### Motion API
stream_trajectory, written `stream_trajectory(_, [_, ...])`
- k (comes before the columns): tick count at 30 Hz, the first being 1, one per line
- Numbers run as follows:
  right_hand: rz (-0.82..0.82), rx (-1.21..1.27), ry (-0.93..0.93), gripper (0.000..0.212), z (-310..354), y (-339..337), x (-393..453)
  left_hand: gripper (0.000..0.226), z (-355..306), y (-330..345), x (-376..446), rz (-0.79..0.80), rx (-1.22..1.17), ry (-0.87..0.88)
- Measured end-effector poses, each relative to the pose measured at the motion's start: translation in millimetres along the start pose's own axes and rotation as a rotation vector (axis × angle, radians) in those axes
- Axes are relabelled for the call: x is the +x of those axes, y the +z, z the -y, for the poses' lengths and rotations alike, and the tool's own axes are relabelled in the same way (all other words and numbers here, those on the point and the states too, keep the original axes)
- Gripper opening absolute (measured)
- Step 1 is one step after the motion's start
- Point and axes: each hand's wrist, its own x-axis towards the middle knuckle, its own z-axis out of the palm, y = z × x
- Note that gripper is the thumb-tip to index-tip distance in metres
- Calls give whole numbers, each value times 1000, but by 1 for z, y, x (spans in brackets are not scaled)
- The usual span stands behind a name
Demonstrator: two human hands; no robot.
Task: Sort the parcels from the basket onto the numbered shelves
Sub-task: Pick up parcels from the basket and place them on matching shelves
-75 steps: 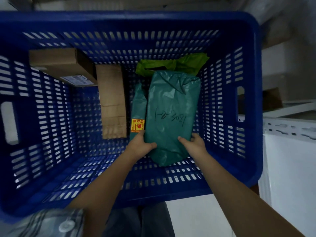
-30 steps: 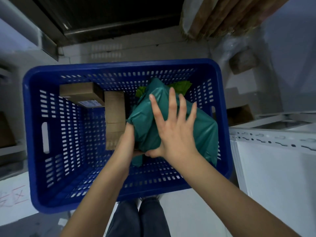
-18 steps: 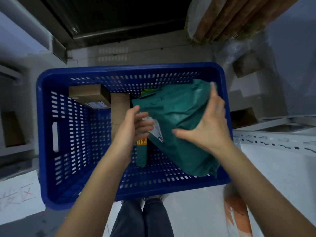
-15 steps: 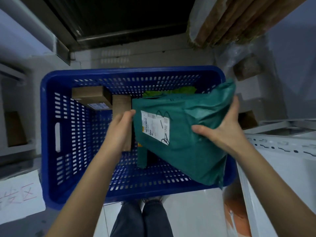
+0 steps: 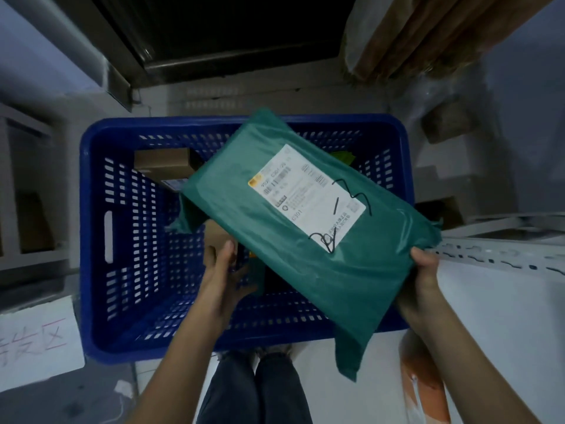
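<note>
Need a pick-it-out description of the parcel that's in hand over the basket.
Start at the blue slotted plastic basket on the floor. Above it, the right hand grips a flat dark-green plastic mailer bag. Unlike the brown cardboard box inside, it shows a white shipping label with black marker scrawl.

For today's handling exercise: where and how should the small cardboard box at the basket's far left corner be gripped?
Grip the cardboard box across its two short side faces, coming straight down from above. Its broad top faces up and sits clear below the basket rim, while the teal parcel, held by the right hand, overhangs its right end, so approach from the left.
</note>
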Motion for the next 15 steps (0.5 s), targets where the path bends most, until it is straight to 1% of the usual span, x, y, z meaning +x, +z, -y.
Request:
stream_trajectory(1, [13, 22, 4, 99, -4, 5, -3, 127, 2, 7, -5, 45, -30, 16])
stream_trajectory(2, [17, 39, 10, 102, -8, 10, -5, 123, 2, 13, -10, 89, -59, 28])
stream_trajectory(4, [0, 69, 14, 112, -13, 22, -9, 118, 2, 25, -20, 145, -97, 65])
stream_trajectory(6, [-19, 110, -12, 123, -15, 33, -14, 127, 2, 28, -24, 147, -84, 138])
stream_trajectory(7, [-26, 125, -25, 125, -14, 38, -17, 130, -1, 29, -27, 151, -47, 171])
stream_trajectory(9, [-31, 141, -56, 124, -13, 45, -25, 133, -9, 33, -35, 188, 49, 204])
stream_trajectory(13, [41, 132, -124, 108, 0, 47, -48, 133, -30, 42, -49, 281, 110, 233])
stream_trajectory(15, [63, 76, -133, 110, 13, 43, -62, 133, -44, 46, -60, 303, 107, 225])
